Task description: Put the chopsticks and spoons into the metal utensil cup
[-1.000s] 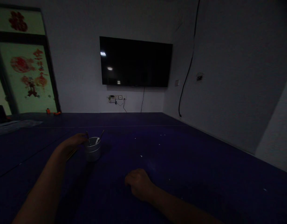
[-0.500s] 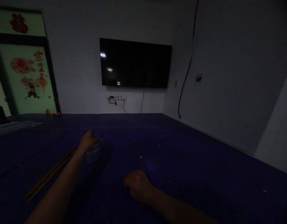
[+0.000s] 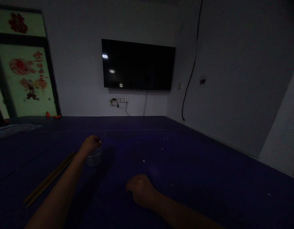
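Observation:
My left hand (image 3: pixel 91 143) reaches over a small pale round container (image 3: pixel 94 158) on the dark blue-purple surface. Its fingers are bent down together at the container's mouth, and their tips are hidden. A thin stick-like piece (image 3: pixel 103 137) rises at a slant from the far side of the opening. Under and beside my left forearm lies a bundle of long thin yellowish-brown sticks (image 3: pixel 50 179). My right hand (image 3: pixel 141 190) rests closed on the surface, right of the container and closer to me, and nothing shows in its curled fingers.
Small white scraps (image 3: pixel 143 161) dot the surface (image 3: pixel 128 144). Clear plastic sheeting (image 3: pixel 17 129) lies at the left, with small orange items (image 3: pixel 48 114) farther back. A television (image 3: pixel 138 65) hangs on the far wall, and a black cable (image 3: pixel 190 76) runs down the right wall.
My left hand has lowered slightly to the container's mouth, its fingers drawing in from a more spread pose. The right hand has stayed put. The view has shifted very slightly.

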A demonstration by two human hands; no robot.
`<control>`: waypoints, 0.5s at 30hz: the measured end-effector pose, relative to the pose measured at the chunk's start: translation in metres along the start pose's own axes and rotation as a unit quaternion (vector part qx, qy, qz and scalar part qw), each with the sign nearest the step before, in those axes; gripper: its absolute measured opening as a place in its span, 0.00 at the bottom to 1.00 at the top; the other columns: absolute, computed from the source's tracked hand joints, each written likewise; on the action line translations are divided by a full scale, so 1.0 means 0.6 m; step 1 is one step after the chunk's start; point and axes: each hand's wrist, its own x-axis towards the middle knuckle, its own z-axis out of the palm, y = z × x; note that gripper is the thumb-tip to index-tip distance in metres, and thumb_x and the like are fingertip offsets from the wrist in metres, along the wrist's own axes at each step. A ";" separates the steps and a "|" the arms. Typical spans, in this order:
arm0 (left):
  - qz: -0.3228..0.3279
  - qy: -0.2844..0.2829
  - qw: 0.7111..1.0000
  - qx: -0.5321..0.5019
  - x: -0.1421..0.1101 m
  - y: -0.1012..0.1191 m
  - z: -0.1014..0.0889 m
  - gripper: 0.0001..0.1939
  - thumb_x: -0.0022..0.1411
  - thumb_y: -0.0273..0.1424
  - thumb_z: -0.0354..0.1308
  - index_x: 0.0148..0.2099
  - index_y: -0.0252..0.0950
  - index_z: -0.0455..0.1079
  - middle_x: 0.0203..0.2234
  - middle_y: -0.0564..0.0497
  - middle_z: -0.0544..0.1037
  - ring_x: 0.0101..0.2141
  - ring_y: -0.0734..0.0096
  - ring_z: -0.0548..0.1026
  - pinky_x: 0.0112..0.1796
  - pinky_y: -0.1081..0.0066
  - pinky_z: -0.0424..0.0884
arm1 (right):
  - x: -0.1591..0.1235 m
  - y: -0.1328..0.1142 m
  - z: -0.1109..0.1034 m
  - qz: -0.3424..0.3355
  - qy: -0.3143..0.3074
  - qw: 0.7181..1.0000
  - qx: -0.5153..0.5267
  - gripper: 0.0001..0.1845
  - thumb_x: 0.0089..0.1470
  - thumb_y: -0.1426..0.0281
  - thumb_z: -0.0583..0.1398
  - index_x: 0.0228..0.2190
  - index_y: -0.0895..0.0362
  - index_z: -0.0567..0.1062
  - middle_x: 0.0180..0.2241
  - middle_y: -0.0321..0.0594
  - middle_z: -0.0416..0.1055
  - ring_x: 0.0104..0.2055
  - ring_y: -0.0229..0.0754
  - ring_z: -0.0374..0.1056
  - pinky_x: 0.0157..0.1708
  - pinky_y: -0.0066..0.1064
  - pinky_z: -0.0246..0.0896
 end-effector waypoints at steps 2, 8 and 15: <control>0.010 -0.006 1.000 0.005 0.000 0.002 0.002 0.06 0.51 0.30 0.53 0.29 0.36 0.71 0.24 0.51 0.76 0.30 0.68 0.74 0.27 0.77 0.61 | 0.000 0.000 -0.001 -0.001 0.004 1.000 0.004 0.15 0.37 0.80 0.51 0.28 0.56 0.73 0.28 0.38 0.75 0.29 0.39 0.70 0.30 0.27 0.60; 0.022 -0.018 1.000 0.013 0.003 -0.001 0.008 0.06 0.52 0.28 0.53 0.34 0.36 0.71 0.31 0.48 0.77 0.33 0.70 0.75 0.31 0.78 0.62 | 0.000 -0.002 -0.007 -0.006 0.003 1.000 0.005 0.16 0.36 0.80 0.51 0.28 0.56 0.72 0.27 0.38 0.75 0.29 0.39 0.70 0.30 0.27 0.60; 0.012 -0.021 1.000 0.012 0.009 -0.006 0.011 0.05 0.51 0.27 0.54 0.29 0.36 0.71 0.27 0.48 0.77 0.32 0.67 0.75 0.29 0.76 0.62 | -0.002 -0.001 -0.006 -0.003 -0.006 1.000 0.009 0.15 0.39 0.79 0.51 0.29 0.55 0.72 0.29 0.37 0.75 0.31 0.39 0.70 0.32 0.27 0.60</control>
